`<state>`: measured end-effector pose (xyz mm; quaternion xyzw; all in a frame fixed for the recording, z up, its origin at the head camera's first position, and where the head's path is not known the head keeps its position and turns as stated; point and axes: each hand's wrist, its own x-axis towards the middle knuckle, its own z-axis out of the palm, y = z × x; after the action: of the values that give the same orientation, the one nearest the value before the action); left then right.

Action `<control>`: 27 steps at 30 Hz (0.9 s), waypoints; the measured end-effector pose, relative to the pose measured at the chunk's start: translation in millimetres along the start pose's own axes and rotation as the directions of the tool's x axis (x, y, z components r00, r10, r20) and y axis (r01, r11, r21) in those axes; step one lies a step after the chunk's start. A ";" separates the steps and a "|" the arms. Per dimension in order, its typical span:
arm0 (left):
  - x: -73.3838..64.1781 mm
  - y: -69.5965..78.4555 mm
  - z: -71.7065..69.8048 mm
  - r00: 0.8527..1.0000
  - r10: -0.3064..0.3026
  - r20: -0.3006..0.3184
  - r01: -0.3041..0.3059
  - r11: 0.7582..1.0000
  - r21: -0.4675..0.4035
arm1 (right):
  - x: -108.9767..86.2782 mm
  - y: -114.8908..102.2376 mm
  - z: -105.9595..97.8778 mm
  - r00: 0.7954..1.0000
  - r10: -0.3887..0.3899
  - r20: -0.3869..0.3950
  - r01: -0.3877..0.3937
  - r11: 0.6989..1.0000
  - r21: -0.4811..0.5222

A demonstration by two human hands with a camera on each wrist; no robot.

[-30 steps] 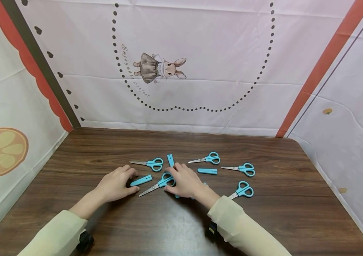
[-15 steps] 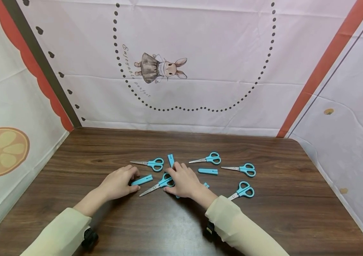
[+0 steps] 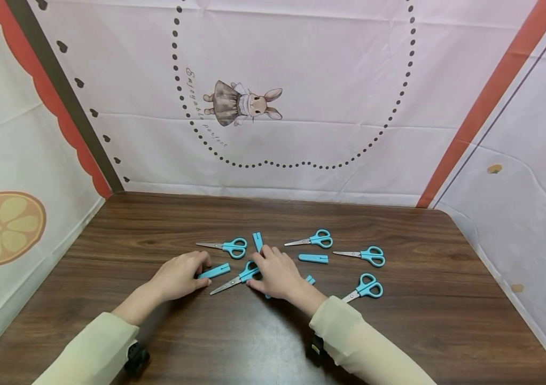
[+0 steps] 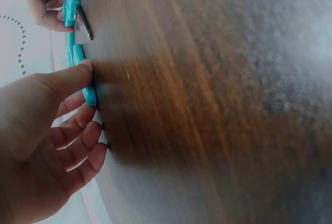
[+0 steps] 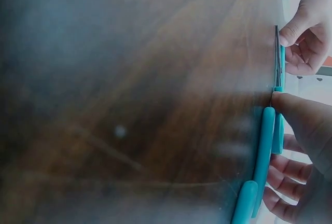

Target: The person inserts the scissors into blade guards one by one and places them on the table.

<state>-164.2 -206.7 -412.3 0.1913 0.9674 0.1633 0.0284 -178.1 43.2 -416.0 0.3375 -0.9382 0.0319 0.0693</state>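
Five pairs of blue-handled scissors lie on the brown wood-grain tabletop [image 3: 196,342], with five blue blade covers among them, two of those partly hidden. Two hands are at work. The left hand [image 3: 180,275] has a narrow grip, thumb and fingers pinching one cover [image 3: 215,271] at the left of the group. The right hand [image 3: 280,275] also has a narrow grip, thumb and fingers holding one pair of scissors [image 3: 233,283] by its handles; the bare blades point left and toward the person, the tip near the left hand's thumb and apart from the cover.

The other four pairs have bare blades too: the far-left pair [image 3: 232,246], the far-middle pair [image 3: 318,239], the far-right pair [image 3: 368,255] and the near-right pair [image 3: 365,289], whose tip meets the outline of the right sleeve [image 3: 364,342]. Of the other four covers, an upright-lying cover [image 3: 257,240] is just beyond the right hand, a crosswise cover [image 3: 313,259] is to its right, and two more show only in part around that hand and wrist.
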 end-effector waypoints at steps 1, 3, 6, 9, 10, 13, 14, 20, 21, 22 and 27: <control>0.1 0.1 -0.1 1.000 0.000 0.001 0.000 1.000 0.000 | 0.1 0.3 -0.1 1.000 0.000 -0.001 0.000 1.000 -0.005; 0.4 0.1 -0.3 1.000 -0.002 0.004 0.002 1.000 -0.001 | 0.2 0.8 -0.2 1.000 -0.003 -0.006 0.003 1.000 -0.014; 0.6 0.2 -0.5 1.000 -0.007 0.009 0.007 1.000 0.000 | 0.9 1.6 -0.4 1.000 -0.009 -0.014 0.008 1.000 -0.014; 0.6 0.1 -0.3 1.000 -0.008 0.010 0.008 1.000 0.002 | 1.2 2.2 -0.5 1.000 -0.012 -0.026 0.012 1.000 -0.004; 0.5 0.2 -0.2 1.000 -0.007 0.009 0.007 1.000 0.003 | 1.4 2.5 -0.4 0.999 -0.014 -0.031 0.014 1.000 0.001; -0.1 0.7 0.0 1.000 -0.005 0.004 0.005 1.000 0.006 | 0.9 2.9 -1.5 0.998 -0.020 -0.053 0.021 1.000 0.019; -0.3 1.0 0.0 1.000 -0.004 0.000 0.004 1.000 0.009 | 0.7 3.0 -2.1 0.998 -0.021 -0.061 0.023 0.999 0.024; -2.4 2.7 -0.4 0.999 -0.004 -0.033 0.005 0.999 0.038 | -1.0 4.4 -4.3 0.996 -0.018 -0.087 0.021 0.999 0.033; -2.9 2.9 -0.5 0.999 -0.003 -0.039 0.005 0.999 0.044 | -1.4 4.7 -4.4 0.996 -0.015 -0.088 0.018 0.999 0.034; -3.4 3.0 -0.7 0.999 0.002 -0.045 0.001 0.999 0.049 | -1.7 5.2 -4.2 0.996 -0.010 -0.089 0.014 0.999 0.036; -5.8 3.4 -2.4 0.998 0.005 -0.063 -0.001 0.998 0.056 | -3.9 8.4 -6.2 0.994 0.011 -0.110 -0.006 0.999 0.052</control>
<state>-157.9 -206.7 -409.0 0.1882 0.9717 0.1424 -0.0079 -179.8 52.7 -410.6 0.3329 -0.9332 0.0749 0.1124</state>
